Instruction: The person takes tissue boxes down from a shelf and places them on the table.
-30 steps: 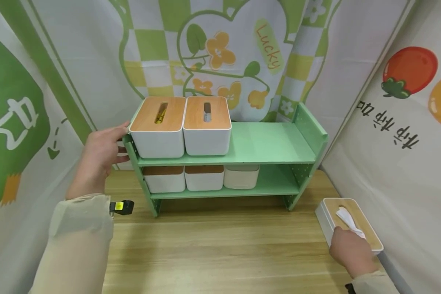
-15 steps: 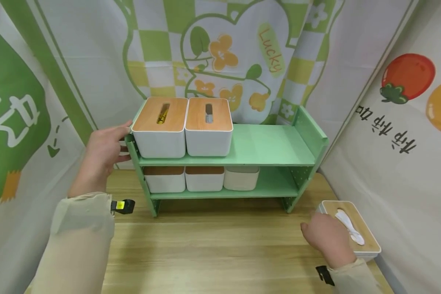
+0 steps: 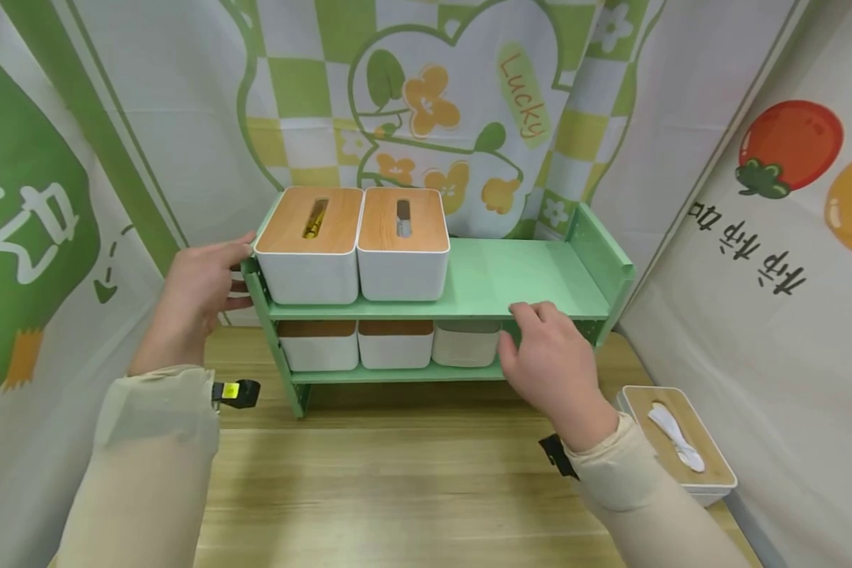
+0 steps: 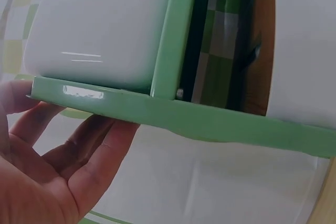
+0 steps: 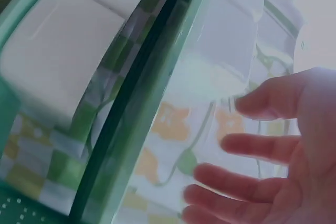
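A green two-tier shelf [image 3: 525,276] stands on the wooden table. Against its left side panel rest the fairly straight fingers of my left hand [image 3: 192,296]. In the left wrist view, that hand's fingertips touch the panel's outer face [image 4: 226,129], one at its top end. My right hand [image 3: 554,363] is in front of the shelf's right half with nothing in it; the right wrist view has its fingers spread. Two white boxes with wooden lids, a left one [image 3: 305,276] and a right one [image 3: 402,272], sit side by side on the upper tier.
Lower down are two more wood-lidded boxes [image 3: 319,351] and a cream bin [image 3: 465,347]. A low white tissue box [image 3: 710,465], wooden-topped with a white tissue [image 3: 674,434] on its lid, lies at the table's right edge. Printed curtains [image 3: 468,102] enclose the back and sides.
My right hand has left the tissue box and moved left and up to the shelf's front. The tissue box stays where it was. My left hand keeps its place on the side panel.
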Tool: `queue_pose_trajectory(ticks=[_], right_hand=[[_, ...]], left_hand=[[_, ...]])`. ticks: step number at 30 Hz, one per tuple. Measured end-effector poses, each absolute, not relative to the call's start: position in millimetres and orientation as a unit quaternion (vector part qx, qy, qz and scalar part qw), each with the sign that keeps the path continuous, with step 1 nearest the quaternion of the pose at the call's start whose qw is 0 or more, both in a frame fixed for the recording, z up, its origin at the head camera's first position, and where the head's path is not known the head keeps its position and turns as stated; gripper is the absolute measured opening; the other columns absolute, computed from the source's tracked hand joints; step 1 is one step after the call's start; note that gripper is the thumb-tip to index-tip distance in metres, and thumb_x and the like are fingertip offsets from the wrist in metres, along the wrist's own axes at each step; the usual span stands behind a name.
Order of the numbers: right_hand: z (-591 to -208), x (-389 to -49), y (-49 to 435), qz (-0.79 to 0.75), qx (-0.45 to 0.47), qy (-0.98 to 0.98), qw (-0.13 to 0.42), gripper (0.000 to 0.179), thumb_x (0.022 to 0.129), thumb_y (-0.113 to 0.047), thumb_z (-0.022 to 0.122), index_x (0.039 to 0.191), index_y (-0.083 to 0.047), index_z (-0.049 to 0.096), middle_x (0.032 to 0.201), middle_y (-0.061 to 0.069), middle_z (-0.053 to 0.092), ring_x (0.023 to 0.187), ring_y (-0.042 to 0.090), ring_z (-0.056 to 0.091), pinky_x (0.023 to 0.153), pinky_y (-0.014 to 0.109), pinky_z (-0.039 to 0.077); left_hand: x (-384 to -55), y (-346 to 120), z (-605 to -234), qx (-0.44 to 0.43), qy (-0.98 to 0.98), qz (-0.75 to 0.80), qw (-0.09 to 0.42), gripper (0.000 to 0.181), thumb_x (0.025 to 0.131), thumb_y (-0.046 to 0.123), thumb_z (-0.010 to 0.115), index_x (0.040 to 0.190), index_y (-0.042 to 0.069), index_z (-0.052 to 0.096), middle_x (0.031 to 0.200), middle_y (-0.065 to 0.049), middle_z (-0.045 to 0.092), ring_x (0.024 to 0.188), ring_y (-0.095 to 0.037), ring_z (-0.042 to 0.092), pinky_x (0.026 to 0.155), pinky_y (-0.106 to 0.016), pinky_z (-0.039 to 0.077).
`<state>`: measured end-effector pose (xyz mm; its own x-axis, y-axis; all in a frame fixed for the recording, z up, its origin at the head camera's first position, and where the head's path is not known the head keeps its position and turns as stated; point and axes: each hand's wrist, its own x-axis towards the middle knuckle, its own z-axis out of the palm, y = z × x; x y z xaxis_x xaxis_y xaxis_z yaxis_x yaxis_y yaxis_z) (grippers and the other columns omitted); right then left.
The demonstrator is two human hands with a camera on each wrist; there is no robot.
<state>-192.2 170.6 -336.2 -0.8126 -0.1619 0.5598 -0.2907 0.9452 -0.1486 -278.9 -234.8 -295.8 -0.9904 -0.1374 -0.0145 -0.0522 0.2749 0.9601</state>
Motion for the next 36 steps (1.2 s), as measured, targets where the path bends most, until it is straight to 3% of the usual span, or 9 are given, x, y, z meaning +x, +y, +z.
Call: queue_pose_trajectory(ticks=[2, 7, 15, 20, 28, 36], right_hand=[[-334.1, -202.5, 160.4, 0.112, 0.141, -0.933, 0.312, 0.035, 0.087, -0.017, 0.067, 0.117, 0.0, 0.068, 0.107, 0.022, 0.062, 0.085, 0.038, 0.062, 0.051, 0.049, 0.053], [-333.2, -226.2, 136.6, 0.092, 0.195, -0.908, 0.36, 0.044, 0.081, -0.015, 0.068, 0.121, 0.0, 0.065, 0.114, 0.028, 0.057, 0.093, 0.044, 0.059, 0.064, 0.054, 0.053], [-320.5, -239.4, 95.1, 0.077, 0.26, -0.896, 0.35, 0.056, 0.082, -0.019, 0.07, 0.136, -0.01, 0.058, 0.136, 0.029, 0.043, 0.127, 0.046, 0.04, 0.095, 0.06, 0.039], [-312.5, -246.2, 76.6, 0.061, 0.293, -0.889, 0.347, 0.059, 0.083, -0.02, 0.068, 0.14, -0.011, 0.053, 0.143, 0.026, 0.038, 0.134, 0.046, 0.033, 0.109, 0.056, 0.025], [-303.3, -248.2, 60.9, -0.035, 0.267, -0.916, 0.298, 0.066, 0.088, -0.025, 0.06, 0.152, -0.022, 0.042, 0.14, 0.013, 0.042, 0.125, 0.035, 0.038, 0.105, 0.05, 0.031], [-297.5, -239.8, 58.2, -0.03, 0.211, -0.937, 0.277, 0.054, 0.089, -0.024, 0.057, 0.142, -0.028, 0.048, 0.134, 0.014, 0.043, 0.121, 0.039, 0.043, 0.097, 0.056, 0.038]], left_hand=[[-278.6, -234.7, -295.2, 0.062, -0.797, -0.6, 0.031, 0.056, 0.101, 0.049, 0.052, 0.151, 0.027, 0.042, 0.139, -0.012, 0.051, 0.101, -0.026, 0.064, 0.078, -0.033, 0.057], [-278.3, -232.7, -294.2, 0.072, -0.792, -0.606, 0.023, 0.056, 0.101, 0.047, 0.053, 0.152, 0.027, 0.04, 0.149, -0.01, 0.046, 0.102, -0.025, 0.063, 0.08, -0.034, 0.057], [-277.0, -231.8, -293.8, 0.084, -0.788, -0.61, 0.027, 0.06, 0.097, 0.052, 0.057, 0.151, 0.028, 0.043, 0.151, -0.008, 0.045, 0.1, -0.021, 0.065, 0.079, -0.033, 0.057], [-277.4, -234.5, -293.7, 0.075, -0.796, -0.601, 0.014, 0.069, 0.094, 0.061, 0.057, 0.152, 0.026, 0.042, 0.153, -0.008, 0.041, 0.104, -0.022, 0.063, 0.08, -0.033, 0.057], [-278.6, -235.7, -291.1, 0.056, -0.808, -0.587, 0.005, 0.065, 0.097, 0.058, 0.052, 0.154, 0.029, 0.036, 0.154, -0.008, 0.039, 0.104, -0.021, 0.064, 0.081, -0.033, 0.056], [-279.9, -235.6, -291.9, 0.062, -0.805, -0.59, 0.003, 0.066, 0.096, 0.059, 0.054, 0.153, 0.029, 0.038, 0.154, -0.007, 0.04, 0.105, -0.023, 0.063, 0.084, -0.037, 0.056]])
